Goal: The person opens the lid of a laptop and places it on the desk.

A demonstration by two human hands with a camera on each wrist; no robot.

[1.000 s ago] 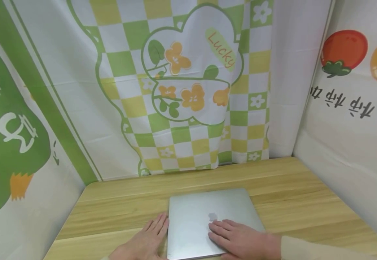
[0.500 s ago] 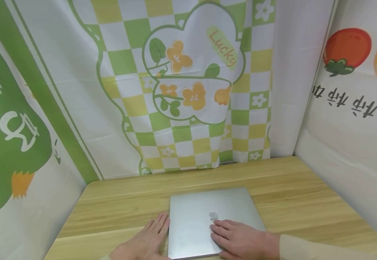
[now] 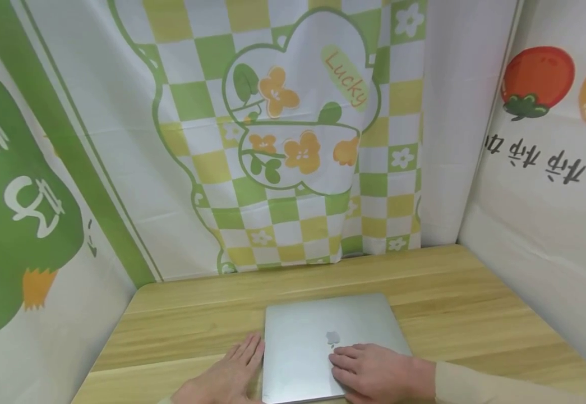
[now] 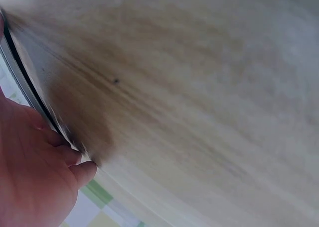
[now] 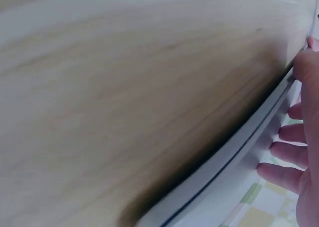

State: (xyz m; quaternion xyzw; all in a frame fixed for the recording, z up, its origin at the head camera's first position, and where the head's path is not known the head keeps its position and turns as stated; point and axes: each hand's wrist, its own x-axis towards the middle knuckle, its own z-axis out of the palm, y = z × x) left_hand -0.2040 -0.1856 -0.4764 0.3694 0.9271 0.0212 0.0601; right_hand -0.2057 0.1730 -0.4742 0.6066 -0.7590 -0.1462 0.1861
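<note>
A closed silver laptop [image 3: 300,342] with an apple logo on its lid lies flat on the wooden table in the head view. My left hand [image 3: 224,373] rests on the tabletop along the laptop's left side, its extended fingers right at that edge. On the lid, just below the logo, lies my right hand [image 3: 375,370] with its fingers stretched out over the metal. The right wrist view shows the laptop's thin side [image 5: 219,162], with the thumb close to the edge and the fingertips on the lid. In the left wrist view, fingertips [image 4: 82,172] touch down beside the laptop's dark edge.
The light wood table [image 3: 181,314] extends around the laptop on both sides and behind it. A green, yellow and white checked curtain [image 3: 293,219] hangs at its back edge. Printed white cloth walls [image 3: 535,235] stand close along the left and right sides.
</note>
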